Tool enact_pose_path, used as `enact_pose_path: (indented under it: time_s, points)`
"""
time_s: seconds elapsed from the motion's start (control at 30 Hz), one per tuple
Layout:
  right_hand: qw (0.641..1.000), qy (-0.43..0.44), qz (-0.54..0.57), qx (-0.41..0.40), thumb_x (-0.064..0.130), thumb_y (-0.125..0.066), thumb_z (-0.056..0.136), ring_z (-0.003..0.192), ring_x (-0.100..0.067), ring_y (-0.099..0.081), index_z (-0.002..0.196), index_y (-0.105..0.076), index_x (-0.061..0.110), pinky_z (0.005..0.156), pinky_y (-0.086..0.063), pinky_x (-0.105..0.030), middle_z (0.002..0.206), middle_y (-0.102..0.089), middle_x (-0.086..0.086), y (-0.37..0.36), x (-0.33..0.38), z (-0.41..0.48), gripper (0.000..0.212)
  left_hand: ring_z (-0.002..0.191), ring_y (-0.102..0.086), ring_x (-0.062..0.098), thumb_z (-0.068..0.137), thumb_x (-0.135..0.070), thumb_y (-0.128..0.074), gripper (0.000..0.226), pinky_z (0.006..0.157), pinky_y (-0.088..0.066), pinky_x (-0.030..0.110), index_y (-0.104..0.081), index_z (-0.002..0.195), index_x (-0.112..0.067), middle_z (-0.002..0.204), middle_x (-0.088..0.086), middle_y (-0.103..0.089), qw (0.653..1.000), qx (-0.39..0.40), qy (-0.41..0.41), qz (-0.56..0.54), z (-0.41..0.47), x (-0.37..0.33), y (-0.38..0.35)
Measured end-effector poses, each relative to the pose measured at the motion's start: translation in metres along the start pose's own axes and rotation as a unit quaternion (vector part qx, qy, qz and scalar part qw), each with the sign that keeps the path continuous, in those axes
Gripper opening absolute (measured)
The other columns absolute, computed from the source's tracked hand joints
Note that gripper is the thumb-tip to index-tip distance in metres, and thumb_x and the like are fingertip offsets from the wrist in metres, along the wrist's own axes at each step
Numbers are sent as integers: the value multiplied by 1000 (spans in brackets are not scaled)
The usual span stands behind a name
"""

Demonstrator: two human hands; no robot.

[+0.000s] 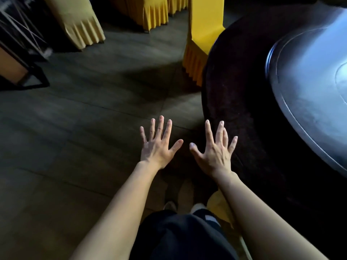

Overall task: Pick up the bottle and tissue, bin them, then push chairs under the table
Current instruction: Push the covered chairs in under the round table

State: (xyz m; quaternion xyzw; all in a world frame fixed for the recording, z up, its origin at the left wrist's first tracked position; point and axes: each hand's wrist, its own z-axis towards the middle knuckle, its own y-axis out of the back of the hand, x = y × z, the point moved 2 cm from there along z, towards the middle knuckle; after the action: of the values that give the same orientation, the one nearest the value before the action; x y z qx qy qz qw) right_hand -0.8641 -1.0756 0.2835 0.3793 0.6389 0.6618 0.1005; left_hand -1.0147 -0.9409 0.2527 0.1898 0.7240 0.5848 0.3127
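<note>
My left hand (157, 145) and my right hand (216, 152) are stretched out in front of me, palms down, fingers spread, holding nothing. They hover over the dark floor beside the round table (234, 91), which is draped in a dark cloth. A chair in a yellow cover (202, 34) stands against the table's far left edge. Another yellow-covered chair (219, 207) shows partly under my right forearm, next to the table. No bottle or tissue is in view.
A glass turntable (309, 91) lies on the table at the right. More yellow-covered chairs (150, 12) (78, 23) stand at the back. A black metal frame (22, 53) stands at the far left. Grey floor tiles (75, 128) stretch between them.
</note>
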Motion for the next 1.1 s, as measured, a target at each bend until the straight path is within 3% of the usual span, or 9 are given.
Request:
enact_pose_path:
  time_s: [0.4, 0.83, 1.1]
  points:
    - [1000, 5, -21, 13, 76, -41, 89, 161, -34, 5, 164, 6, 38, 122, 15, -61, 173, 11, -18, -16, 39, 210, 96, 151, 28, 26, 92, -80, -2, 84, 114, 25, 57, 20, 157, -33, 166, 1, 27, 999, 7, 38, -6, 186, 57, 25]
    - [998, -4, -47, 31, 78, -38, 91, 160, -37, 0, 165, 3, 38, 122, 12, -63, 173, 7, -19, -2, 70, 448, 93, 152, 24, 30, 87, -79, 6, 86, 118, 16, 64, 19, 158, -31, 166, 3, 26, 997, 23, 69, -6, 408, 82, 82]
    - [999, -23, -25, 18, 84, -20, 89, 160, -37, -2, 165, 1, 38, 123, 8, -64, 174, 4, -17, -7, 113, 580, 91, 152, 25, 29, 94, -76, -6, 79, 118, 18, 63, 17, 158, -36, 166, 4, 26, 998, 9, 65, -24, 548, 126, 96]
